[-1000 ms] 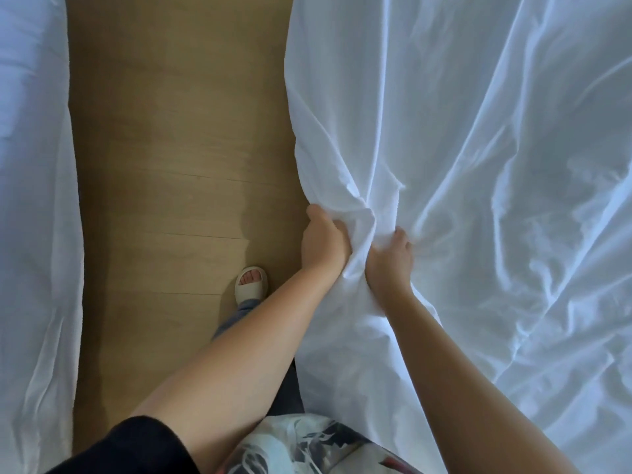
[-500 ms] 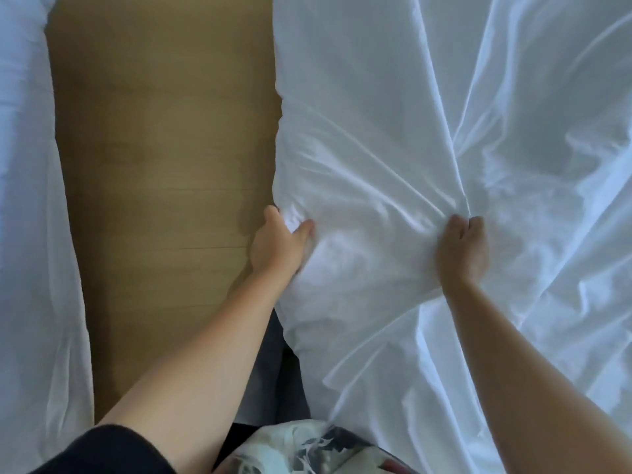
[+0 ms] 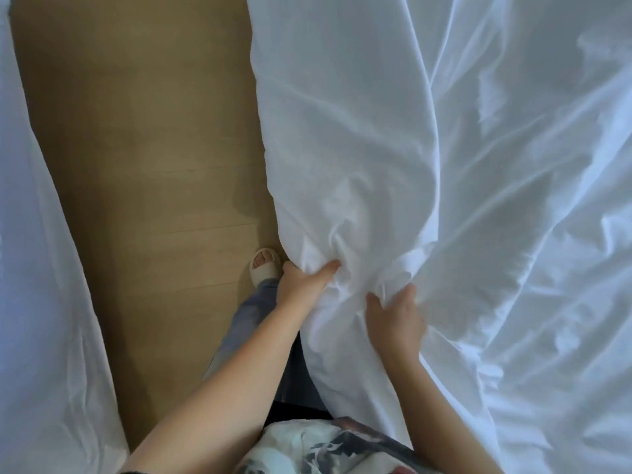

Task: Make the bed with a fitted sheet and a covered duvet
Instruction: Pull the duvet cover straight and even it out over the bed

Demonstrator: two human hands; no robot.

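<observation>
Fingers: curled into bunched cloth on both hands, pinching a gathered fold.
Left hand: gripped duvet at left edge of bed, forearm stretched forward.
Right hand: gripped just beside left, thumb spread over cloth.
Change: closed together after standing well apart half a second before.
Meaning: judged as gathering for another spreading pull; duvet still rumpled, unfinished.

The left hand has its fingertips buried in the bunched white cloth; the right hand loses its own in the same fold; sheet or duvet cover, no telling; the cloth runs off at 12, 3 and 6 o'clock; at 9 o'clock more white fabric is cut off; the cloth's edge half hides the slipper.
</observation>
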